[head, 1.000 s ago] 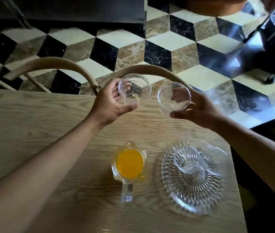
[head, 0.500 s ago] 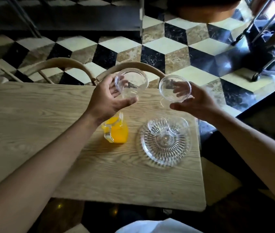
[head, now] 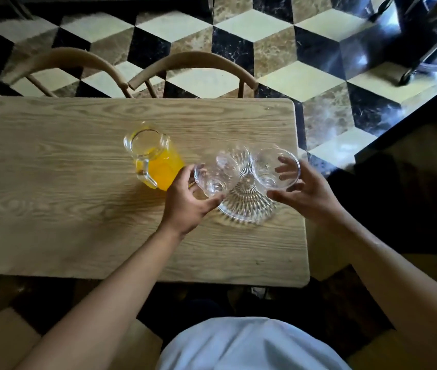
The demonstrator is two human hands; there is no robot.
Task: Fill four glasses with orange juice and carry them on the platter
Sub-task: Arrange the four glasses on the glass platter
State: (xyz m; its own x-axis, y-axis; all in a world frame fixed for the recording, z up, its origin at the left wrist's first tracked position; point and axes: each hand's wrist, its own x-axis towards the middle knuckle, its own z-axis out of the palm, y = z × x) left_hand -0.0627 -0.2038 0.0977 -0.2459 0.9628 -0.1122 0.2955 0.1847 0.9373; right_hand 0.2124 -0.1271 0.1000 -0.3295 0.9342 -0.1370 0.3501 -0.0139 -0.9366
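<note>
Two empty glasses held over the platter (head: 249, 206); no labels or writing legible.
Left hand (head: 185, 201) fingers grip left glass (head: 216, 176); right hand (head: 308, 194) fingers grip right glass (head: 276, 168). Both glasses tilted, above the cut-glass platter on the table (head: 52, 198). Jug (head: 153, 160) of orange juice stands just left of platter.

Both hands, left (head: 185, 204) and right (head: 309, 194), fingers curled, gripping.

1. Both hands, the left hand (head: 185, 202) and the right hand (head: 308, 194), come down from chair-back height to just over the ribbed clear glass platter (head: 248, 206).
2. The empty clear glass tumblers (head: 216, 176) (head: 276, 168) they hold now overlap the platter.
</note>
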